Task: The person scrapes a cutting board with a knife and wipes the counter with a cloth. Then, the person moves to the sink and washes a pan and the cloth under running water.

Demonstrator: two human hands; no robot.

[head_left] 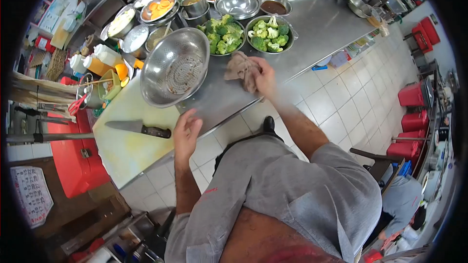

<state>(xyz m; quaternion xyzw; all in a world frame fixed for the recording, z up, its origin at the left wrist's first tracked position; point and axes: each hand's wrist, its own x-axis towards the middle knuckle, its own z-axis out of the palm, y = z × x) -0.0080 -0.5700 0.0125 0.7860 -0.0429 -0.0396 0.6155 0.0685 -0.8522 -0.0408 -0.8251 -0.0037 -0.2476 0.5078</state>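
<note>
My right hand (263,75) is closed on a crumpled brownish cloth (242,69) at the front of the steel counter (219,101). Nothing is in my left hand (186,131), whose fingers are apart near the counter edge, beside the cutting board (134,153). A knife (138,128) with a dark handle lies on that board, left of my left hand. Beyond it a perforated metal colander (181,68) tilts toward me, with small brown bits inside. Two metal bowls of broccoli (227,33) (271,36) stand just behind the cloth.
Several metal bowls crowd the back, including one with orange slices (160,8) and one with brown sauce (273,8). Squeeze bottles (100,61) and red scissors (78,104) are at the left. A person in grey (400,204) is at the lower right, near red bins (412,122).
</note>
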